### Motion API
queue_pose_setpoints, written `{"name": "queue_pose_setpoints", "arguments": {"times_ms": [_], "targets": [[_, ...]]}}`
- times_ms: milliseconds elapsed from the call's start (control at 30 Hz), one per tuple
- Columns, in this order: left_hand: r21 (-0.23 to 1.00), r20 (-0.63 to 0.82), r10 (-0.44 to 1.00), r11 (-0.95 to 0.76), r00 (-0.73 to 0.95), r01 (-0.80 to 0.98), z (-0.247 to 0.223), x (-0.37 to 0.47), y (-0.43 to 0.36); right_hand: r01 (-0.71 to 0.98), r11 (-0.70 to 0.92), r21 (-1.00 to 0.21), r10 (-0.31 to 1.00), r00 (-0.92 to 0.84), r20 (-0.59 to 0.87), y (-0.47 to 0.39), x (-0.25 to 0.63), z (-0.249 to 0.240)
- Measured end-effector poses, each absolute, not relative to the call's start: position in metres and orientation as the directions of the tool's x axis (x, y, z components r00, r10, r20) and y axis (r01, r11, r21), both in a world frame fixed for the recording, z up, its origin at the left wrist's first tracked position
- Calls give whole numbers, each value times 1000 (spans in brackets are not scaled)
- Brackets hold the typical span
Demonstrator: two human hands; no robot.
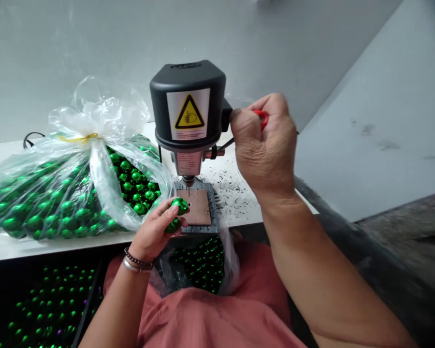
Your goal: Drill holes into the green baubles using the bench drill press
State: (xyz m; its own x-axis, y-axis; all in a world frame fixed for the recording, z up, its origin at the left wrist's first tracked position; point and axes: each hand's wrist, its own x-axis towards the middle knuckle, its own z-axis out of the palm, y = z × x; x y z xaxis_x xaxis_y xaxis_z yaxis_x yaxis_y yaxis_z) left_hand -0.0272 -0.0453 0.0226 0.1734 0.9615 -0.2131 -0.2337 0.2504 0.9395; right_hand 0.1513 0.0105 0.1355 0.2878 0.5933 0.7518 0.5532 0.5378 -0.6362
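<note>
My left hand [155, 228] is closed around shiny green balls: one green ball [179, 206] is pinched at the fingertips, another green ball [172, 225] sits lower in the fingers. They are at the left edge of a brown board [199, 208] with a small hole, below the thin bit [189, 191] of a black bench drill press [187, 104]. Whether the upper ball touches the board, I cannot tell. Up on the right, my right hand [266, 145] is wrapped round the red knob [263, 119] of the drill's feed lever [227, 143].
An open clear plastic bag [90, 193] of green balls, tied with yellow string, lies left of the drill. Another plastic bag [232, 266] with green balls hangs below the table edge. Dark shavings [235, 191] litter the white table. More green balls fill a dark bin [89, 309] lower left.
</note>
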Motion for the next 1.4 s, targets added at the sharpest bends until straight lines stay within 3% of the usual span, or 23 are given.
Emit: {"name": "queue_pose_setpoints", "arguments": {"times_ms": [67, 200, 300, 367, 600, 733, 1033, 1233, 1400], "targets": [[951, -248, 963, 263, 108, -161, 12, -19, -41, 536, 537, -651, 609, 286, 739, 11, 152, 135], [956, -159, 985, 171, -71, 237, 2, -16, -22, 478, 580, -659, 626, 255, 737, 10, 153, 133], [822, -64, 992, 115, -110, 558, 1, -19, -9, 474, 585, -658, 622, 258, 739, 9, 153, 133], [729, -55, 992, 115, -109, 675, 2, -19, -4, 497, 570, -654, 618, 264, 740, 8, 154, 132], [621, -72, 997, 39, 7, 783, 4, -15, 2, 549, 550, -629, 610, 251, 752, 8, 157, 137], [566, -52, 999, 28, 2, 824, 5, -10, 7, 556, 505, -660, 678, 218, 702, 15, 159, 147], [537, -37, 999, 21, -1, 843, 5, -9, 7, 585, 436, -684, 755, 176, 632, 33, 163, 166], [440, -64, 995, -40, 76, 897, 8, -7, 9, 568, 459, -684, 746, 173, 644, 33, 163, 162], [445, -22, 993, -96, 118, 890, 3, -9, 9, 561, 475, -678, 730, 180, 659, 30, 164, 159]]}}
